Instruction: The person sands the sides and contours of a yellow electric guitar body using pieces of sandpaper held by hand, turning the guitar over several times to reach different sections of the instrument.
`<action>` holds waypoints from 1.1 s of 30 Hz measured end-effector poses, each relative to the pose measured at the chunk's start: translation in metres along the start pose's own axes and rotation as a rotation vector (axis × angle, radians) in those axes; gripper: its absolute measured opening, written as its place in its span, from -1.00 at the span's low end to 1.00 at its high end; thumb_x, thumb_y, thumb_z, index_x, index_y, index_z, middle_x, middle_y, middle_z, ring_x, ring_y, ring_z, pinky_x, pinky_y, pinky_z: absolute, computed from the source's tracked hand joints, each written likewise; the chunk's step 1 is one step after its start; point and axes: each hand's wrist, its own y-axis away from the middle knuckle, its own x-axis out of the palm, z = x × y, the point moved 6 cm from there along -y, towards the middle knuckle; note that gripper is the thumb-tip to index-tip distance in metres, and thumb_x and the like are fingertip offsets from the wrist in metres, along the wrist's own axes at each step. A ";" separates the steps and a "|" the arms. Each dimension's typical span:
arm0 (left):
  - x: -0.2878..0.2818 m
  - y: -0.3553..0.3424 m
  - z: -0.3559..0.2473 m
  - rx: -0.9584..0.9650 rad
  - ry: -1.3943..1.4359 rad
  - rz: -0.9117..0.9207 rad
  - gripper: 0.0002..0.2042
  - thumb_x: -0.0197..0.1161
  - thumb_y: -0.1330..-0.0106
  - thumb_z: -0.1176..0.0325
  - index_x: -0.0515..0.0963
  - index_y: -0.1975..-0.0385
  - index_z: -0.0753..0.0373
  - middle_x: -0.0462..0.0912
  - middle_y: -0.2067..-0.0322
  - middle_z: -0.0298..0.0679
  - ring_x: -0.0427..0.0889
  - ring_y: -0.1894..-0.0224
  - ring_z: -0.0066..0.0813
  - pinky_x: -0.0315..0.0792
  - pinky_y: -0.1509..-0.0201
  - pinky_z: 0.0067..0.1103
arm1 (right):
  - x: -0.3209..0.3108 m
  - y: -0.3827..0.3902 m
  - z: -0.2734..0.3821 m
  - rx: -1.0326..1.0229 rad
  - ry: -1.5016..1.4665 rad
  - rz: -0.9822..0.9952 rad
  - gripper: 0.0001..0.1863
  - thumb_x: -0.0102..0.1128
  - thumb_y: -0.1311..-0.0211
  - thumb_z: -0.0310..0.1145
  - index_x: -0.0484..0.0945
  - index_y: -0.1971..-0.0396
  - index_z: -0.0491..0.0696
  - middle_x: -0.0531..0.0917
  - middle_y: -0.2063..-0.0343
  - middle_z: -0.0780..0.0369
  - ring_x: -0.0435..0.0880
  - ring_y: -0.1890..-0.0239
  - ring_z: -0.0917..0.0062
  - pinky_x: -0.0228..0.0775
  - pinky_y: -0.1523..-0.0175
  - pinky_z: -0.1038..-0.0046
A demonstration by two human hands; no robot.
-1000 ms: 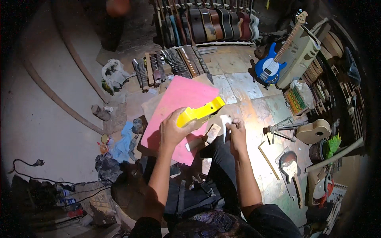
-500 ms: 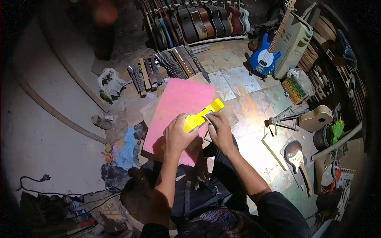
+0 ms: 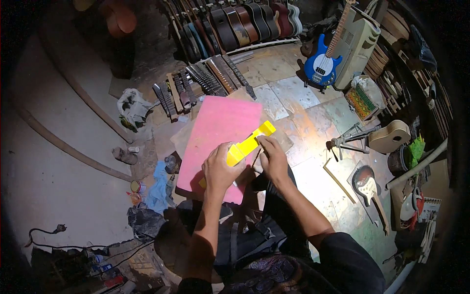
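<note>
Above the pink board [image 3: 223, 115], a bright yellow bar-shaped tool [image 3: 249, 144] with raised block ends slants up to the right. My left hand [image 3: 220, 164] is closed around its lower left end, which it partly hides. At the tool's upper right part, the bent fingers of my right hand [image 3: 275, 159] grip its edge. A small piece of yellow also shows beside my left wrist; whether it belongs to the same tool I cannot tell. A thin brown strip hangs just left of my right hand.
Several guitar necks [image 3: 205, 81] lie beyond the board, before a row of guitars [image 3: 235, 27]. A blue bass guitar [image 3: 323, 63] leans at the far right. Nearer right lie a guitar body with neck [image 3: 367, 188] and a metal stand [image 3: 345, 139]. A blue cloth [image 3: 157, 186] sits left.
The yellow tool has rolled slightly in my hands, so more of its broad flat face shows. My right hand has shifted a little along it. The whole view has moved slightly.
</note>
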 end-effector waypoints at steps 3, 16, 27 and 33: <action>-0.005 0.002 0.007 -0.012 0.004 -0.008 -0.53 0.53 0.01 0.20 0.64 0.06 0.20 0.76 0.18 -0.08 0.76 0.13 -0.02 0.62 0.05 -0.26 | 0.008 0.033 0.055 -0.135 -0.118 0.127 -0.44 0.13 -0.12 -0.68 0.61 -0.19 -0.09 0.63 -0.11 0.02 0.65 -0.16 0.09 0.50 -0.26 0.30; -0.003 0.004 0.005 0.020 -0.002 -0.038 -0.52 0.55 0.01 0.21 0.64 0.06 0.19 0.76 0.17 -0.10 0.76 0.13 -0.04 0.62 0.05 -0.29 | 0.011 0.001 0.002 0.022 -0.003 -0.028 -0.48 0.18 -0.12 -0.63 0.63 -0.14 -0.11 0.64 -0.14 0.00 0.67 -0.13 0.06 0.51 -0.24 0.28; -0.007 0.006 0.011 -0.009 -0.003 -0.030 -0.51 0.56 0.02 0.20 0.64 0.06 0.21 0.75 0.18 -0.09 0.76 0.13 -0.03 0.62 0.05 -0.27 | 0.015 0.034 0.062 -0.144 -0.181 0.053 -0.46 0.18 -0.06 -0.66 0.66 -0.11 -0.06 0.69 -0.07 0.01 0.69 -0.14 0.14 0.54 -0.24 0.26; -0.001 0.006 0.003 -0.004 -0.013 -0.023 -0.51 0.57 0.01 0.20 0.65 0.05 0.21 0.76 0.15 -0.09 0.76 0.11 -0.05 0.62 0.03 -0.30 | 0.019 0.016 0.018 -0.081 0.026 -0.128 -0.47 0.17 -0.05 -0.69 0.67 -0.09 -0.06 0.71 -0.02 -0.02 0.71 -0.09 0.09 0.54 -0.22 0.24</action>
